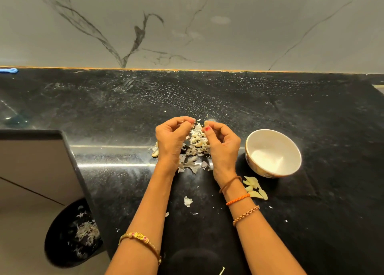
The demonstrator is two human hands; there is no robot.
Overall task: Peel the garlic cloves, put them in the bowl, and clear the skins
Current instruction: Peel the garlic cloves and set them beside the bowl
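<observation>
the garlic pile (197,141) lies on the black counter (311,112) between the two hands, a loose heap of cloves mixed with papery skins (190,164) that spread toward the near edge. the left hand (171,138) is raised over the pile's left side with its fingers curled and thumb and fingertips pressed together, seemingly pinching something small, though what it is cannot be made out. the right hand (221,141) mirrors it on the other side, fingertips pinched at the top of the heap, apparently on a bit of skin or a clove.

a few peeled cloves (254,188) lie on the counter just in front of the white bowl (291,141), not inside it; the bowl looks empty. stray skin flakes (188,201) lie nearer the body. down to the left, on the floor, a dark bin (62,233) already holds some skins.

judging by this, the job is midway: some cloves are peeled, more remain in the pile, none are in the bowl, and most skins are yet to be cleared.
</observation>
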